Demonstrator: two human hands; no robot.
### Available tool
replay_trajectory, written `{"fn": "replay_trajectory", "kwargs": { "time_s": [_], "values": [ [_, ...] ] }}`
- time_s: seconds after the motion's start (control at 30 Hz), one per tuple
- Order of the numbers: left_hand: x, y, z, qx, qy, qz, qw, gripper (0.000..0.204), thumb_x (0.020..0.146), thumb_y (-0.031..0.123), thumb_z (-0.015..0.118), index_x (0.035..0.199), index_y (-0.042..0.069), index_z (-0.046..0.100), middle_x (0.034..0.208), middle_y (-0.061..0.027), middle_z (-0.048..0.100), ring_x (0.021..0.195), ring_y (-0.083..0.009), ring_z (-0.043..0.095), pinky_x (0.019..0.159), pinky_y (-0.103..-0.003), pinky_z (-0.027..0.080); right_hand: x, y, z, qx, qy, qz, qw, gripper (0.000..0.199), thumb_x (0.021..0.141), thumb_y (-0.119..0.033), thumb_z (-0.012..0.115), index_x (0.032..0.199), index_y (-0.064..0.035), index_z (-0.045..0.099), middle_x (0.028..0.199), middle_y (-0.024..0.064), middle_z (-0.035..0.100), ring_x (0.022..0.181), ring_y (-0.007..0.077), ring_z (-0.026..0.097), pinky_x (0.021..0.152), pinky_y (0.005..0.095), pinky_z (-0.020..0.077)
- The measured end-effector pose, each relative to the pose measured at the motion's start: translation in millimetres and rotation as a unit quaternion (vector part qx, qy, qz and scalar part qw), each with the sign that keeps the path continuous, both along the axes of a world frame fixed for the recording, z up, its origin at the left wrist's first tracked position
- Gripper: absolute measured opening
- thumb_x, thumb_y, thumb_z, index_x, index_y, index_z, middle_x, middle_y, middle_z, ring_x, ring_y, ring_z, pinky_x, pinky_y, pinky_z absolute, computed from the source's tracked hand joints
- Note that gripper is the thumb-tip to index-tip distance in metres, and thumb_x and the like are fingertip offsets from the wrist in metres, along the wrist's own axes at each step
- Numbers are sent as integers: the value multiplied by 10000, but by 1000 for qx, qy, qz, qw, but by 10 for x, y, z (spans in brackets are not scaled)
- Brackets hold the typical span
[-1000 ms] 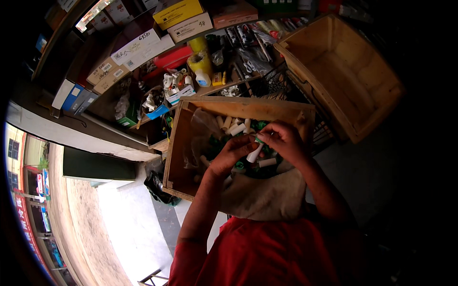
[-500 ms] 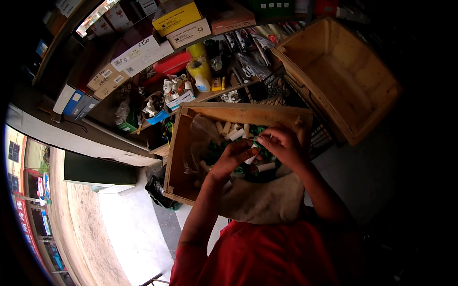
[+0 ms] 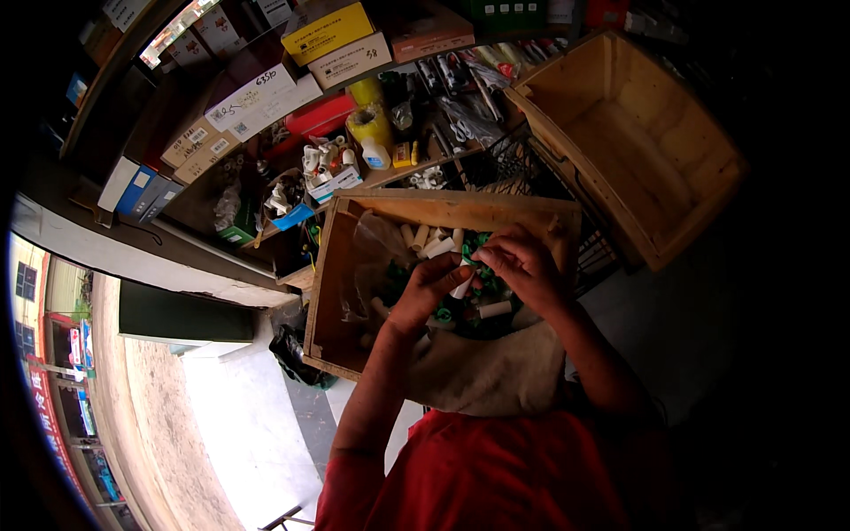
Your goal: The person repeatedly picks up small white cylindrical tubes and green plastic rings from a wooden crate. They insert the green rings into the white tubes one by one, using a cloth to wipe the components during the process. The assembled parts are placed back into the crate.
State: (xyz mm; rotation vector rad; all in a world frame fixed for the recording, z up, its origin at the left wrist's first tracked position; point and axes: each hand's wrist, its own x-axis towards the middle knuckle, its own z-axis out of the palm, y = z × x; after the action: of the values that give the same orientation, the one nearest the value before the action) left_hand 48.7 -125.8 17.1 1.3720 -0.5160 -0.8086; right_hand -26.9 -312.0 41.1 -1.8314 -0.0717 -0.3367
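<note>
My left hand [image 3: 427, 290] is closed round a short white plastic tube [image 3: 461, 281], which slants over the open wooden box [image 3: 336, 265] in front of me. At the tube's upper end sits a small green piece [image 3: 467, 253]. My right hand [image 3: 522, 264] pinches at this green piece, thumb and fingertips together; its other fingers are partly hidden. Beneath both hands, the box holds several loose white tubes [image 3: 494, 310] and green plastic parts [image 3: 444, 314]. Clear plastic film [image 3: 359, 265] lies along the box's left side.
A beige cloth [image 3: 487, 376] drapes over the box's near edge. Another wooden box [image 3: 637, 150] stands tilted at the right. Behind are shelves with cartons [image 3: 257, 97], a yellow roll [image 3: 370, 128], a white bottle [image 3: 375, 156] and a small box of fittings [image 3: 332, 177]. A dark plastic bag [image 3: 297, 354] lies at left.
The white tube has shifted slightly left and now shows more of its length. My right fingers have moved slightly apart from my left hand, staying near the green piece.
</note>
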Motion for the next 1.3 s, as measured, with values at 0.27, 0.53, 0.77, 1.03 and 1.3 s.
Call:
{"fn": "replay_trajectory", "kwargs": {
  "time_s": [0.27, 0.53, 0.77, 1.03, 1.3],
  "values": [
    [-3, -18, -19, -24, 18, 8, 1000, 229, 942, 226, 604, 1044, 24, 644, 898, -36, 683, 834, -105, 608, 772, -243, 456, 12, -13, -93, 40, 0, 2, 999, 204, 931, -189, 629, 916, 14, 617, 909, 50, 557, 786, 130, 600, 684, 270, 499],
    [-6, -16, -28, -36, 21, 11, 999, 220, 938, 213, 609, 1048, 26, 643, 897, -38, 683, 831, -107, 608, 772, -241, 456, -3, -13, -41, 31, 15, 6, 999, 190, 953, -172, 589, 926, 12, 626, 901, 26, 551, 736, 92, 562, 645, 241, 468],
    [-11, -15, -15, -38, 7, 16, 999, 211, 937, 206, 610, 1049, 30, 643, 893, -30, 681, 821, -96, 600, 764, -241, 455, -3, -4, -48, 45, 17, -3, 999, 181, 924, -169, 632, 913, 11, 615, 888, 51, 573, 765, 131, 607, 655, 268, 496],
    [-12, -27, -122, -51, 25, 21, 998, 188, 876, 89, 686, 1035, 9, 624, 903, -5, 644, 834, -66, 553, 758, -233, 449, 4, 14, -42, 68, 61, -23, 996, 170, 904, -167, 655, 945, -6, 621, 879, 48, 616, 734, 121, 609, 641, 256, 491],
    [-43, -48, -186, -32, -62, 37, 997, 233, 848, 64, 716, 1050, 0, 619, 937, 1, 632, 874, -66, 549, 776, -231, 453, 28, -4, -151, 21, 40, 11, 999, 148, 889, -158, 678, 950, -25, 656, 887, 49, 629, 755, 112, 615, 676, 258, 498]
  ]
}}
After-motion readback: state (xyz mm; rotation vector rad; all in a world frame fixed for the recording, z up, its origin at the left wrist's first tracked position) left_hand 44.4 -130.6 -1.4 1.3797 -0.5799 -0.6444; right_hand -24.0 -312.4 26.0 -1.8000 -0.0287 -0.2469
